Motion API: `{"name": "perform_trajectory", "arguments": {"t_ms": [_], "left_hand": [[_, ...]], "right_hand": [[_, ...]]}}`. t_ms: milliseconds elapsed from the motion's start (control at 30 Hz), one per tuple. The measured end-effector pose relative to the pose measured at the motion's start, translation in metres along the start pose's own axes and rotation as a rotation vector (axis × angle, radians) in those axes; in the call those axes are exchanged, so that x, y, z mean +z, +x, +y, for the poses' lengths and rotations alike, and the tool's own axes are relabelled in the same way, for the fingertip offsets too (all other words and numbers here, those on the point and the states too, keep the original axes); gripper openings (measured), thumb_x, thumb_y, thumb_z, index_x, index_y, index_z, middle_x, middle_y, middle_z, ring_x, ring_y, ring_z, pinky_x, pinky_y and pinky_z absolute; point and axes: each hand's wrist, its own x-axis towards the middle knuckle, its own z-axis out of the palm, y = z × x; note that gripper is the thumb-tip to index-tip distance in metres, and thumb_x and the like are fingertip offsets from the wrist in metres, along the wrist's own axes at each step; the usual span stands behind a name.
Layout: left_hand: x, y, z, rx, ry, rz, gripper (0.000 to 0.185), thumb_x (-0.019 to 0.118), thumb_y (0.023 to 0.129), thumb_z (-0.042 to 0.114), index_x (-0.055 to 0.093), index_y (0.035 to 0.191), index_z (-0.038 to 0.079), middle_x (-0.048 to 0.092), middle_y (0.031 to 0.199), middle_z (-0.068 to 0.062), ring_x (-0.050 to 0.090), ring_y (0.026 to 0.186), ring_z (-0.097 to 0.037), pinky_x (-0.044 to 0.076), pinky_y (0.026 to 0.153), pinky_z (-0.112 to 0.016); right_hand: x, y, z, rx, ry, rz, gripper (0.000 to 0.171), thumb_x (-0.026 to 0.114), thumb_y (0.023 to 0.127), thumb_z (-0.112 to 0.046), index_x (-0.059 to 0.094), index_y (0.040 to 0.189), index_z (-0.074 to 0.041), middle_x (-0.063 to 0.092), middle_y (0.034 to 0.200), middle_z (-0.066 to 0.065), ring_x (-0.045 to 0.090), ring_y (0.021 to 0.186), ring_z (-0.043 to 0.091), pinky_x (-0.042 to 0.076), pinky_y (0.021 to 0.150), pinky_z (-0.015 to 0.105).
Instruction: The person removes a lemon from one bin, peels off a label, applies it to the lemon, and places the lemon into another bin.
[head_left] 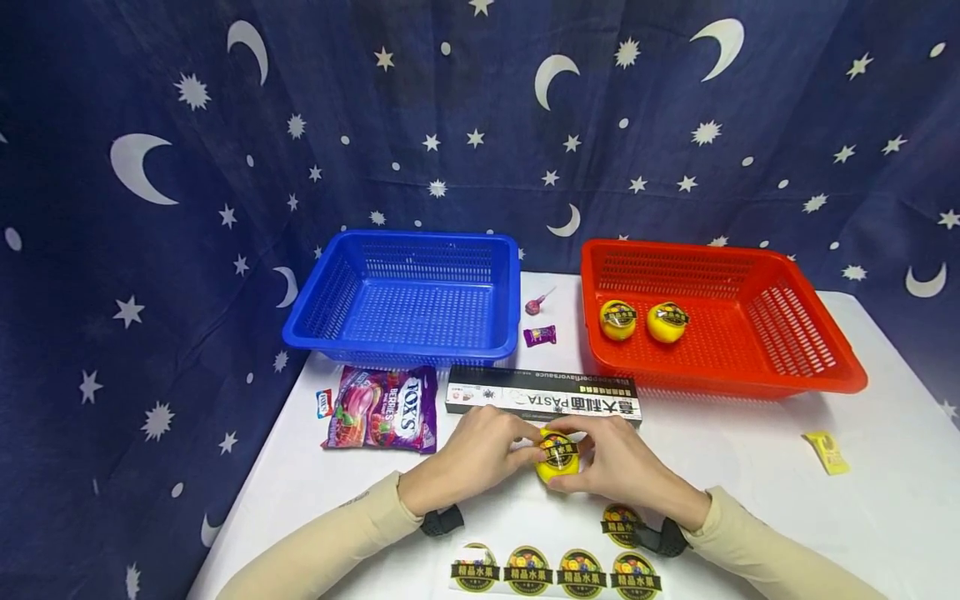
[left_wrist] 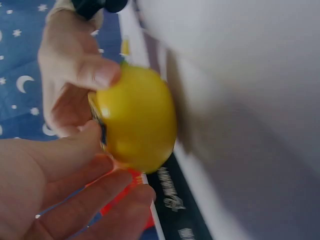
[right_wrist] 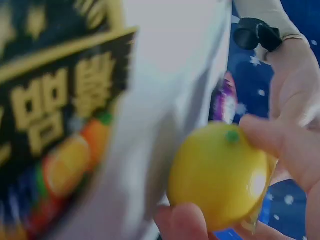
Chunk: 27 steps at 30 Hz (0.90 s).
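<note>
A yellow lemon [head_left: 552, 472] with a black and gold fruit sticker [head_left: 558, 450] is between the two hands over the near middle of the table. The right hand [head_left: 618, 460] grips the lemon, thumb and fingers on opposite sides. From the other side the left hand [head_left: 480, 454] presses its thumb against the sticker, its other fingers loosely extended in the left wrist view. In the right wrist view the lemon [right_wrist: 217, 175] shows its green tip, and the sticker face is turned away. A row of similar stickers [head_left: 528, 572] lies nearest the person, with a single sticker [head_left: 621, 525] by the right wrist.
Behind the hands lies a pasta box [head_left: 543, 393]. A purple candy bag [head_left: 382, 408] is at left. At the back stand a blue basket [head_left: 401, 340] and a red basket [head_left: 720, 377] holding two stickered lemons [head_left: 666, 323]. A lollipop [head_left: 533, 307] and small wrapped sweets [head_left: 827, 452] lie around.
</note>
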Motion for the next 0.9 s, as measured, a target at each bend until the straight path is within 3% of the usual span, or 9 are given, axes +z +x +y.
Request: {"name": "perform_trajectory", "arguments": {"t_ms": [133, 267, 367, 467, 567, 667, 733, 900], "left_hand": [[-0.009, 0.020, 0.007, 0.029, -0.044, 0.067, 0.019, 0.071, 0.096, 0.032, 0.082, 0.102, 0.018, 0.081, 0.096, 0.006, 0.074, 0.079, -0.004, 0.053, 0.069, -0.016], [-0.012, 0.048, 0.016, 0.068, 0.017, 0.176, 0.024, 0.068, 0.099, 0.031, 0.079, 0.111, 0.014, 0.080, 0.111, 0.000, 0.076, 0.099, -0.012, 0.060, 0.083, -0.028], [-0.008, 0.072, 0.022, 0.067, 0.141, 0.206, 0.032, 0.064, 0.101, 0.036, 0.076, 0.119, 0.012, 0.075, 0.126, -0.005, 0.075, 0.110, -0.020, 0.061, 0.089, -0.035], [0.000, 0.092, 0.024, 0.026, 0.285, 0.200, 0.039, 0.061, 0.102, 0.044, 0.073, 0.122, 0.013, 0.072, 0.132, -0.006, 0.077, 0.104, -0.022, 0.063, 0.079, -0.037], [0.010, 0.104, 0.024, -0.017, 0.403, 0.185, 0.039, 0.061, 0.100, 0.050, 0.074, 0.114, 0.016, 0.075, 0.124, -0.004, 0.077, 0.086, -0.021, 0.061, 0.062, -0.034], [0.018, 0.107, 0.022, -0.035, 0.474, 0.197, 0.036, 0.063, 0.098, 0.052, 0.076, 0.102, 0.018, 0.077, 0.111, 0.002, 0.074, 0.069, -0.018, 0.055, 0.049, -0.031], [0.022, 0.108, 0.021, -0.029, 0.495, 0.219, 0.034, 0.065, 0.097, 0.052, 0.076, 0.095, 0.019, 0.078, 0.107, 0.005, 0.072, 0.064, -0.017, 0.053, 0.046, -0.029], [0.025, 0.111, 0.020, 0.001, 0.516, 0.272, 0.034, 0.066, 0.095, 0.052, 0.077, 0.092, 0.020, 0.078, 0.117, 0.005, 0.072, 0.065, -0.015, 0.053, 0.047, -0.028]], "right_hand": [[-0.048, -0.012, 0.000, 0.026, 0.108, -0.001, 0.060, 0.096, 0.067, -0.037, 0.072, 0.120, -0.022, 0.077, 0.106, -0.003, 0.064, 0.073, -0.002, 0.054, 0.060, 0.022], [-0.127, -0.018, 0.016, 0.072, 0.098, 0.064, 0.060, 0.097, 0.068, -0.029, 0.072, 0.122, -0.021, 0.074, 0.108, -0.007, 0.065, 0.074, 0.006, 0.055, 0.062, 0.024], [-0.184, -0.008, 0.050, 0.168, 0.053, 0.079, 0.059, 0.093, 0.074, -0.023, 0.070, 0.127, -0.015, 0.071, 0.106, -0.020, 0.067, 0.078, 0.008, 0.055, 0.065, 0.023], [-0.223, 0.013, 0.097, 0.288, 0.038, 0.013, 0.059, 0.087, 0.082, -0.022, 0.064, 0.133, -0.007, 0.069, 0.104, -0.020, 0.069, 0.076, 0.013, 0.057, 0.068, 0.026], [-0.240, 0.036, 0.142, 0.370, 0.040, -0.084, 0.060, 0.082, 0.087, -0.022, 0.057, 0.137, 0.001, 0.071, 0.107, -0.005, 0.069, 0.071, 0.018, 0.058, 0.068, 0.030], [-0.238, 0.054, 0.175, 0.398, 0.041, -0.171, 0.064, 0.082, 0.087, -0.020, 0.053, 0.136, 0.009, 0.071, 0.109, 0.007, 0.068, 0.070, 0.017, 0.061, 0.068, 0.031], [-0.233, 0.062, 0.190, 0.403, 0.030, -0.212, 0.066, 0.084, 0.084, -0.018, 0.053, 0.133, 0.012, 0.070, 0.106, 0.010, 0.066, 0.070, 0.014, 0.061, 0.066, 0.030], [-0.219, 0.069, 0.207, 0.382, -0.017, -0.253, 0.061, 0.087, 0.079, -0.014, 0.056, 0.123, 0.012, 0.064, 0.093, 0.005, 0.054, 0.070, 0.007, 0.050, 0.063, 0.022]]}}
